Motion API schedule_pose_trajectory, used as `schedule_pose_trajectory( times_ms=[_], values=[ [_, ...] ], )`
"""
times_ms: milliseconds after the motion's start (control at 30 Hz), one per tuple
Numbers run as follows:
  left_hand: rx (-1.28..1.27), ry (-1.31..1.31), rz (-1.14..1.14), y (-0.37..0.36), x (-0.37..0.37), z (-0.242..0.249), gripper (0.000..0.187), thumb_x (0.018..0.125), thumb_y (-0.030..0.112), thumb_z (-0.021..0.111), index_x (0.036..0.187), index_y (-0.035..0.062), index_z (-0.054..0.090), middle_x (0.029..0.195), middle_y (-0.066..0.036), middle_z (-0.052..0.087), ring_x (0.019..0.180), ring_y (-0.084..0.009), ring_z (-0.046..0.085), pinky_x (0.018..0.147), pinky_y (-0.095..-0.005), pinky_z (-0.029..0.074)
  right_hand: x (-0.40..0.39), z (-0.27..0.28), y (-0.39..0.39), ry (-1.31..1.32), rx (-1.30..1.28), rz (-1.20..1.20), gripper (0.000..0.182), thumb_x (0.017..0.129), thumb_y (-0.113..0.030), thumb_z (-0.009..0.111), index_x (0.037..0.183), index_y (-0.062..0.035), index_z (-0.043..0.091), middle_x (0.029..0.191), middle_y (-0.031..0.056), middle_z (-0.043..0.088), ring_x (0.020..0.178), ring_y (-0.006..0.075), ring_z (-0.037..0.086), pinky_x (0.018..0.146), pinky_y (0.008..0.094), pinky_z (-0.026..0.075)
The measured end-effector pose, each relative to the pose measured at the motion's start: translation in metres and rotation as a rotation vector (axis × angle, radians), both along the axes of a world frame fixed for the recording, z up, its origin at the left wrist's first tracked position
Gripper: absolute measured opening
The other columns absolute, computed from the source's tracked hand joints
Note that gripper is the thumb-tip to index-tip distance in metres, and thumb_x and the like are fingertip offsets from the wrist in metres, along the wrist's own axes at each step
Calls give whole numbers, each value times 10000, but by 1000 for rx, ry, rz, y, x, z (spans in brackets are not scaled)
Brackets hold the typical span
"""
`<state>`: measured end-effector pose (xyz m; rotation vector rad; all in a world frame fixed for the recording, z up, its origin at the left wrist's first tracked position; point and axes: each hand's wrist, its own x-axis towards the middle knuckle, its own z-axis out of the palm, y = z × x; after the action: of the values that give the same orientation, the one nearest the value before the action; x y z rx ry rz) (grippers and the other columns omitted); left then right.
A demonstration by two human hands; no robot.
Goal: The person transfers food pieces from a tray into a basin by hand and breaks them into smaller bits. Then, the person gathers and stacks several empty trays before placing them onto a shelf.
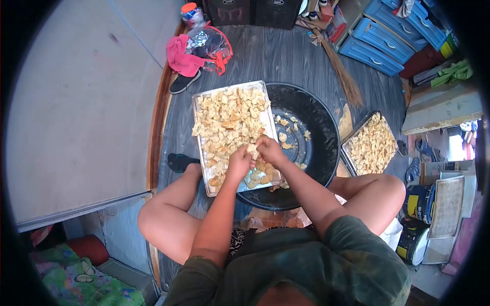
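Observation:
Both my hands meet over the lower right part of a metal tray (208,176) spread with pale yellow chips (223,115), some browned. Between my fingers is a pale chip (252,150). My left hand (240,162) pinches it from the left, and my right hand (270,151) pinches it from the right. The tray rests partly across a large black basin (325,127). Inside the basin lie several loose chips (286,146). Part of the tray's bare surface shows just below my hands.
A second tray of chips (375,145) sits on the floor at the right. Beyond the basin lies a straw broom (339,69). Blue drawers (383,43) stand at the back right. A pink cloth (182,57) and a dark shoe (185,81) lie by the left wall.

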<state>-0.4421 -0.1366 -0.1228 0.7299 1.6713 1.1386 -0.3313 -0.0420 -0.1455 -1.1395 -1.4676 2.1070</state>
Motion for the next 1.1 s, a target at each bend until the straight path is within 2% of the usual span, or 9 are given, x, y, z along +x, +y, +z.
schedule_pose_trajectory(
  times_ms=[167, 400, 467, 533, 600, 700, 900, 1067, 1100],
  values=[
    [29, -251, 190, 7, -22, -1, 82, 836, 113, 491, 867, 39, 507, 647, -37, 514, 460, -95, 462, 400, -226, 385, 3, -20, 56, 11, -38, -348, 83, 788, -28, 494, 863, -16, 525, 723, 40, 556, 587, 100, 517, 544, 216, 431],
    [-119, -72, 95, 5, -33, -1, 127, 807, 113, 534, 763, -2, 504, 585, -85, 528, 461, -134, 501, 409, -263, 400, -24, 11, 73, -4, 133, -201, 332, 786, -98, 555, 1109, -27, 527, 905, 50, 563, 757, 112, 531, 646, 249, 444],
    [-65, 144, 27, 5, -30, -6, 134, 787, 118, 555, 762, -11, 527, 602, -121, 544, 482, -179, 521, 443, -295, 410, -22, 44, 47, -91, -27, 347, 327, 820, -195, 584, 1102, -44, 519, 941, 49, 562, 737, 108, 535, 646, 276, 479],
    [-10, 362, -38, 3, -23, -2, 145, 767, 124, 576, 762, -19, 550, 620, -157, 560, 502, -224, 541, 477, -327, 419, -19, 42, 20, -104, 92, 498, 316, 798, -205, 621, 1046, -27, 540, 902, 61, 577, 713, 93, 547, 574, 247, 494],
    [162, 441, -59, -4, -12, 7, 156, 765, 121, 609, 713, -17, 558, 531, -66, 522, 453, -107, 491, 432, -283, 390, -14, 23, 7, -48, 132, 415, 248, 795, -168, 621, 970, -5, 556, 786, 65, 591, 617, 79, 553, 504, 211, 485],
    [7, 453, -84, -16, -7, 1, 146, 762, 125, 616, 758, -19, 588, 545, -84, 536, 437, -115, 495, 440, -286, 399, -6, 31, -9, -160, 196, 300, 149, 777, -89, 624, 821, 27, 542, 634, 65, 573, 523, 109, 564, 445, 234, 463],
    [-223, 144, 4, -38, -18, 22, 125, 753, 108, 619, 810, -2, 612, 585, -56, 557, 440, -113, 503, 400, -245, 412, -22, 16, -56, -51, 38, 57, 142, 808, -76, 579, 875, 36, 521, 694, 86, 566, 567, 121, 566, 471, 245, 492],
    [-290, 477, 53, -69, -66, -31, 128, 750, 67, 596, 845, -20, 603, 608, -73, 562, 466, -126, 516, 389, -252, 412, -26, -2, -41, -65, -47, -397, 154, 842, -65, 518, 948, 46, 506, 755, 83, 558, 607, 130, 562, 529, 252, 522],
    [-293, 323, 187, -77, -70, -22, 131, 752, 57, 585, 857, -20, 600, 615, -79, 563, 462, -134, 514, 385, -254, 408, -13, -4, -25, -94, -10, -350, 139, 829, -41, 510, 939, 45, 512, 745, 86, 560, 598, 136, 564, 519, 259, 515]
  ],
)
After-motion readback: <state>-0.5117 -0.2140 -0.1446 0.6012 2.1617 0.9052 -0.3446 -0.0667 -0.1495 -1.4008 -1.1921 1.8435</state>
